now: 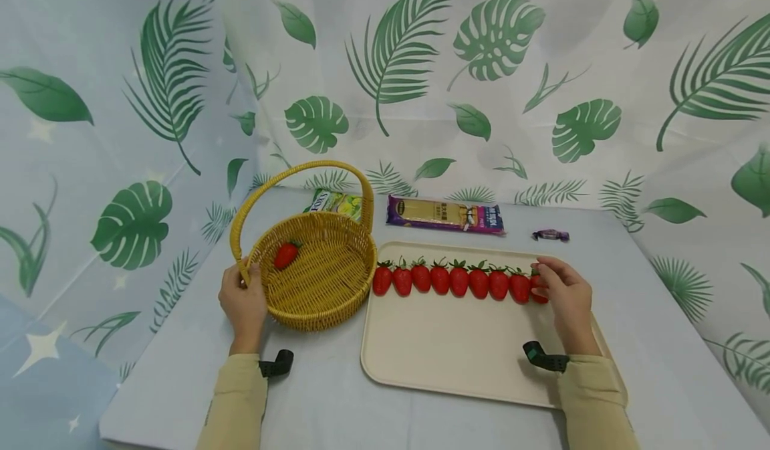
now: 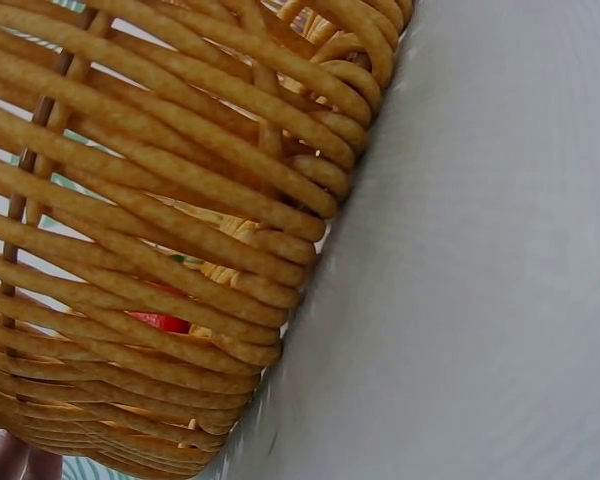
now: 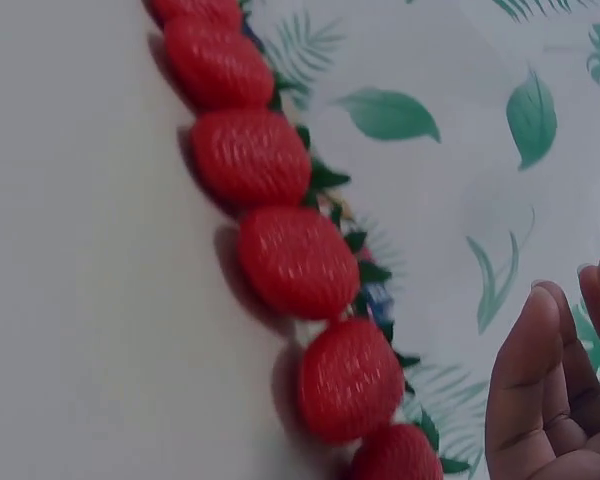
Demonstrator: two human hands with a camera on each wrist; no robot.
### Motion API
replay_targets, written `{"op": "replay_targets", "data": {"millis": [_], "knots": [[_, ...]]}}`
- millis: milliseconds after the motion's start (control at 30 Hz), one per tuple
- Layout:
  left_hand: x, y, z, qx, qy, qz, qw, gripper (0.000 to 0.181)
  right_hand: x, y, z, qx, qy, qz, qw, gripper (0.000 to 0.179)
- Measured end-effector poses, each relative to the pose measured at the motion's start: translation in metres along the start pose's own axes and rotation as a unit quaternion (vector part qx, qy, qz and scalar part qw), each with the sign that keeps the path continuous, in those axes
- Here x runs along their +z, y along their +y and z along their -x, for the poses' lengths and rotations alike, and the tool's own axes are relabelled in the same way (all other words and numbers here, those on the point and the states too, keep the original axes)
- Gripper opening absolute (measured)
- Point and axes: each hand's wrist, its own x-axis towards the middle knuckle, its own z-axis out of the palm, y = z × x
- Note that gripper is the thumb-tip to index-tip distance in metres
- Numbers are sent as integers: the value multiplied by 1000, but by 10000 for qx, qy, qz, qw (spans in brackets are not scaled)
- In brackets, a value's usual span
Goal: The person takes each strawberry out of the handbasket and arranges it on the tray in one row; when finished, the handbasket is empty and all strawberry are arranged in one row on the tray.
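Observation:
My left hand (image 1: 242, 306) grips the yellow wicker basket (image 1: 319, 317) at its left rim, by the foot of the arched handle. One red strawberry (image 1: 286, 255) lies inside; a bit of it shows through the weave in the left wrist view. Several strawberries (image 1: 459, 281) form a row along the far side of the beige tray (image 1: 445, 350), leaves pointing away. Over the row's right end is my right hand (image 1: 568, 303), partly covering the last strawberry (image 1: 537, 291). In the right wrist view, the thumb and fingers (image 3: 528, 375) are apart with nothing between them.
Behind the tray lies a long purple and gold packet (image 1: 445, 214), with a small purple wrapped candy (image 1: 550, 235) to its right. A green packet (image 1: 337, 203) is partly hidden behind the basket. Leaf-printed cloth (image 1: 385, 89) hangs around the white table.

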Motion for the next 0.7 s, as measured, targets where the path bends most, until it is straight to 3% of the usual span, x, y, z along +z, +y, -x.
{"op": "replay_targets", "data": {"millis": [133,300,400,533,700], "knots": [[0,0,0,9,35,47,10000,26,14,-2,2,-39,-474,67,9988,30],[0,0,0,9,56,43,10000,25,37,-6,4,-91,-1169,737,9904,33],[0,-1,0,-18,24,-8,10000,27,53,-9,5,-335,-1680,1316,9764,38],[0,-1,1,-1,17,-13,10000,27,77,-14,5,-589,-2345,1569,9576,42],[0,0,1,69,63,62,9999,25,114,-26,11,-853,-2863,1805,9371,37]]}}
